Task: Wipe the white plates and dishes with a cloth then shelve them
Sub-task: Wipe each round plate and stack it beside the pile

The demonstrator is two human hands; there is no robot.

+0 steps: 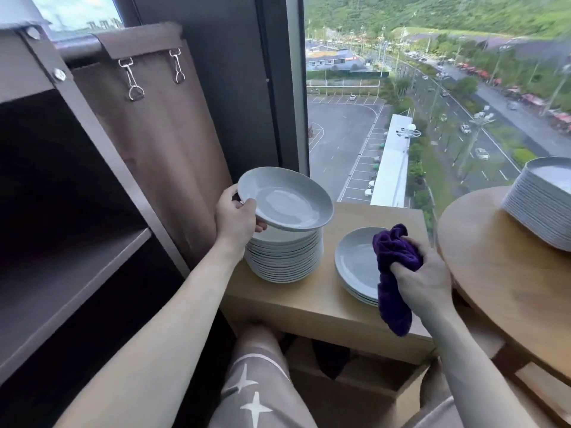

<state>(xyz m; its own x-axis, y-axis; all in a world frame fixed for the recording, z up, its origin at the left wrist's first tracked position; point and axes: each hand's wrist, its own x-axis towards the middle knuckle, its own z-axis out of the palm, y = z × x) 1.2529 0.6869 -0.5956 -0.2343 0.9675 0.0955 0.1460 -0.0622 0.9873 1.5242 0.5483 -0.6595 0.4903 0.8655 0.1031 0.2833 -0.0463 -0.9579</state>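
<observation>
While the left hand pinches a tilted plate over the tall stack, the right hand, clutching the purple cloth, should sweep rim to centre.

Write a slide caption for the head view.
Left hand holds a tilted white plate over the stack; right hand grips a purple cloth.

Bare forearms, taupe trousers, white four-pointed stars
</observation>
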